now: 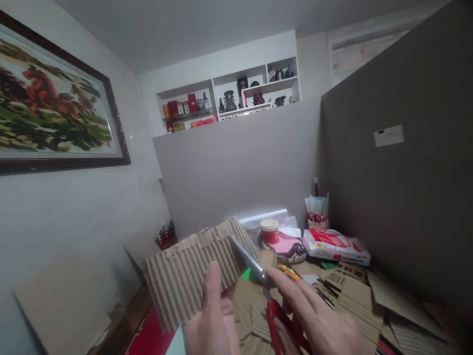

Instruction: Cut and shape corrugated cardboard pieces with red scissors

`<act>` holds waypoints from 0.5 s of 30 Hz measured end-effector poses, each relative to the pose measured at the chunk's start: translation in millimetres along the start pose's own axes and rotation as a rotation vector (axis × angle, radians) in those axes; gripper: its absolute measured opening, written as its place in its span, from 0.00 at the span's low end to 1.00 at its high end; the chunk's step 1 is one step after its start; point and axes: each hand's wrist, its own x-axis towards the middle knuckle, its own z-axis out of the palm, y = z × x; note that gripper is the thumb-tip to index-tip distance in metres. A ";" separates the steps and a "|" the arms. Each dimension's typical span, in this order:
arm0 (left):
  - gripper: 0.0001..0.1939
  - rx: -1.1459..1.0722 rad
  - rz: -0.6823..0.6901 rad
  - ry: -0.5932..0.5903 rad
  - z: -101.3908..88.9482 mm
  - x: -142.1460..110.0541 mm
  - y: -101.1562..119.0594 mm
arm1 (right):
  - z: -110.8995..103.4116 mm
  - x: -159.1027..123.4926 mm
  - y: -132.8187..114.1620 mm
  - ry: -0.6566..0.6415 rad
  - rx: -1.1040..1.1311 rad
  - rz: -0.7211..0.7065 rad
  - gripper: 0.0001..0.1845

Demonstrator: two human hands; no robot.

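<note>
Hands low at frame bottom. Left hand (211, 326) raised, thumb pinching corrugated cardboard piece (198, 271) held up centre. Right hand (325, 342) fingers through red-handled scissors (265, 292), blades slightly parted at the cardboard's right edge.

our left hand (214, 326) pinches a ribbed piece of cardboard (194, 271), thumb on its front. our right hand (325, 337) works red-handled scissors (269, 292), blades biting into the cardboard's right edge. behind them there's a red paper cup (270, 231), cardboard scraps (354, 300) all over the table, and a horse painting (38, 100) on the left wall.
</note>
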 end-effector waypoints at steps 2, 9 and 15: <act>0.09 -0.116 0.006 0.052 2.3 -0.2 4.0 | 3.1 -2.7 1.2 0.006 -0.027 -0.024 0.31; 0.07 -0.216 0.006 0.075 10.0 -8.3 5.1 | 8.0 -4.9 0.9 0.092 -0.125 -0.088 0.26; 0.07 -0.197 0.129 0.027 10.0 -10.9 3.7 | 8.5 -3.8 -3.8 0.131 -0.239 -0.113 0.24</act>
